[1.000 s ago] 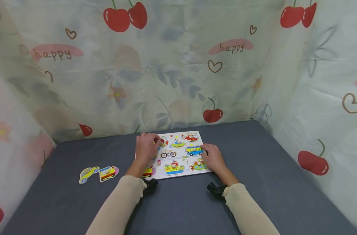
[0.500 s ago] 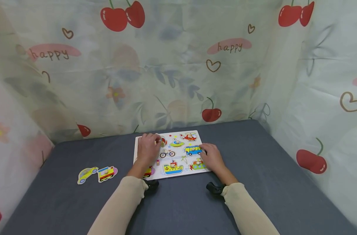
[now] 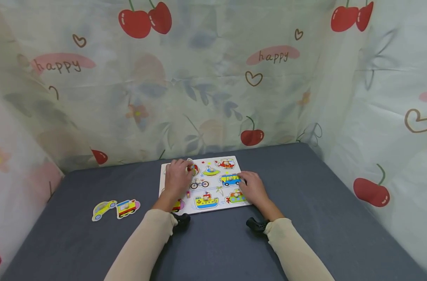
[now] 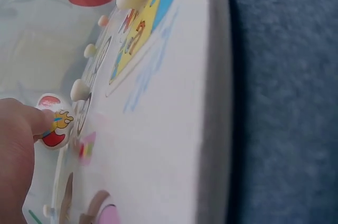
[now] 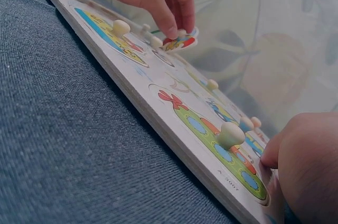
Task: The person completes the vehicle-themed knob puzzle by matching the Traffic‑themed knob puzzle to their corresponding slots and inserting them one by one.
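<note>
In the head view my left hand (image 3: 176,176) is over the upper left of a white wooden puzzle board (image 3: 189,205). Its thumb and fingers pinch a small red, white and yellow knobbed puzzle piece (image 5: 187,42), which stands tilted in the right wrist view. My fingers cover part of its picture. My right hand (image 3: 253,188) rests at the board's right edge, its fingertips touching beside the blue bus piece (image 3: 229,180). Knobbed pieces on the board include a boat (image 3: 206,201), a bicycle (image 3: 199,184), a green submarine (image 5: 222,147) and a helicopter (image 3: 225,164).
Two loose pieces, a yellow car (image 3: 102,210) and a train wagon (image 3: 127,208), lie on the dark tablecloth (image 3: 213,249) left of the board. A patterned curtain (image 3: 199,97) closes off the back and sides. A black wrist strap device (image 3: 257,225) sits under the right wrist.
My left hand has shifted slightly right over the board, and a pale edge of the pinched piece now shows above its fingertips. The right hand has stayed put. The head view has moved a little.
</note>
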The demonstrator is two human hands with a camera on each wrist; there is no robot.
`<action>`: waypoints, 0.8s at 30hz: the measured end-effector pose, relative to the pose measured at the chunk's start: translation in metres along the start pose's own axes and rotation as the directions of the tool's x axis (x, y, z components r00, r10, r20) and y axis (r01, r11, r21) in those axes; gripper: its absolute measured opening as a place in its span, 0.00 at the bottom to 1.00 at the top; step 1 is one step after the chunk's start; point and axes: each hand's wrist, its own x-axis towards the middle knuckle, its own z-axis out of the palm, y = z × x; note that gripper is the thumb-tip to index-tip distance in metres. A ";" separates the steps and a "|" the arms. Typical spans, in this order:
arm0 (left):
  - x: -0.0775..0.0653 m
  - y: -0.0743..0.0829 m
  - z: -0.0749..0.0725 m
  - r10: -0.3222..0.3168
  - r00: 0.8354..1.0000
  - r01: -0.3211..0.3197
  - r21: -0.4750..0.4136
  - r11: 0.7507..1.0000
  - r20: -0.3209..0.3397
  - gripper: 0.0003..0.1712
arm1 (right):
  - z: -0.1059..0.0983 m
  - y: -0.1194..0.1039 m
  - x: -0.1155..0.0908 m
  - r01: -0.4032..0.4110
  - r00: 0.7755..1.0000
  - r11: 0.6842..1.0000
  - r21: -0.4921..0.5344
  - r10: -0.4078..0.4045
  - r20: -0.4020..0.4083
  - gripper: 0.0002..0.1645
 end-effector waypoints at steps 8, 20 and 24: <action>0.004 0.000 0.003 0.004 1.000 -0.004 -0.024 1.000 0.014 0.13 | 0.001 0.001 0.001 0.002 1.000 1.000 -0.008 -0.002 -0.010 0.23; 0.007 -0.003 0.011 -0.099 0.990 0.101 -0.014 0.995 0.103 0.15 | 0.001 -0.001 0.000 -0.005 1.000 1.000 -0.012 0.005 0.004 0.23; 0.009 -0.002 0.012 -0.086 0.990 0.088 -0.010 0.996 0.110 0.16 | -0.001 0.000 0.000 -0.008 1.000 1.000 -0.004 0.008 -0.003 0.23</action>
